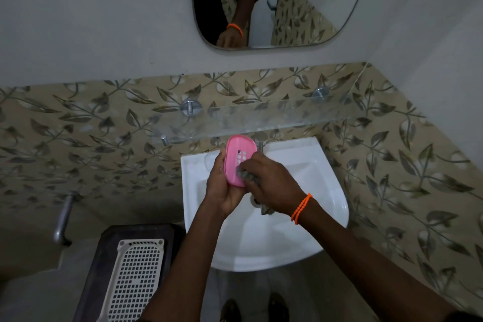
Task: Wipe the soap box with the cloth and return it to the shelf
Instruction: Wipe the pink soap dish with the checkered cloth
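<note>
Currently mid-wipe: my left hand (222,185) clamped on pink soap box (240,162), held tilted over sink (332,206). Right hand (271,183) closed on grey cloth (245,174), pressed against box face. Next: finish rubbing, lift box to glass shelf (287,119) at 12 o'clock.

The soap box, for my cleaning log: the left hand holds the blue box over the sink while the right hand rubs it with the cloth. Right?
Not quite: the soap box is pink, not blue, as the head view shows. The left hand holds it over the sink while the right hand rubs it with the cloth.
</note>
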